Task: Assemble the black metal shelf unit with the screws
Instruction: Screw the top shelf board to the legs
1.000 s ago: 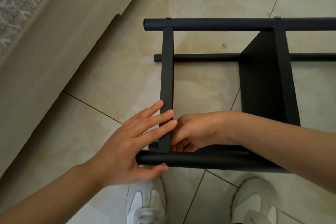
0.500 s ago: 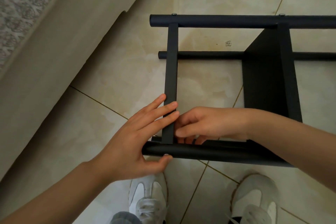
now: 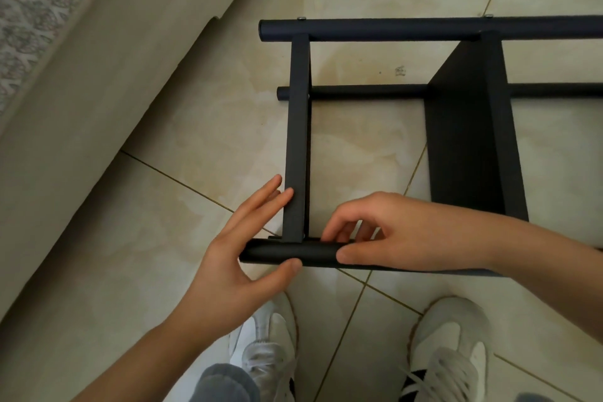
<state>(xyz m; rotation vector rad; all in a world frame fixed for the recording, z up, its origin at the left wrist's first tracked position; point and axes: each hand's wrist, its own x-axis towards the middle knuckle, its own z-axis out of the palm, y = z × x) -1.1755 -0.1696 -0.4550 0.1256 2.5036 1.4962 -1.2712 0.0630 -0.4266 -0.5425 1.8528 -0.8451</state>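
Shelf unit (image 3: 470,140): black metal, lying on the tiled floor (image 3: 98,287) just ahead of two white shoes (image 3: 267,336).
Screws (image 3: 301,18): we count two heads on the far tube (image 3: 391,29).
Left hand (image 3: 235,268): grip wide, straight fingers against the flat crossbar (image 3: 297,140), thumb touching the near tube (image 3: 313,253).
Right hand (image 3: 401,232): grip curled round the near tube.
Markings: one small floor mark (image 3: 400,70), perhaps print; we cannot read it.

The beige tiled floor (image 3: 195,147) carries the black metal shelf unit (image 3: 296,127), lying on its side. Two white shoes (image 3: 265,344) stand at the floor's near edge. A beige upholstered base (image 3: 81,101) runs along its left.
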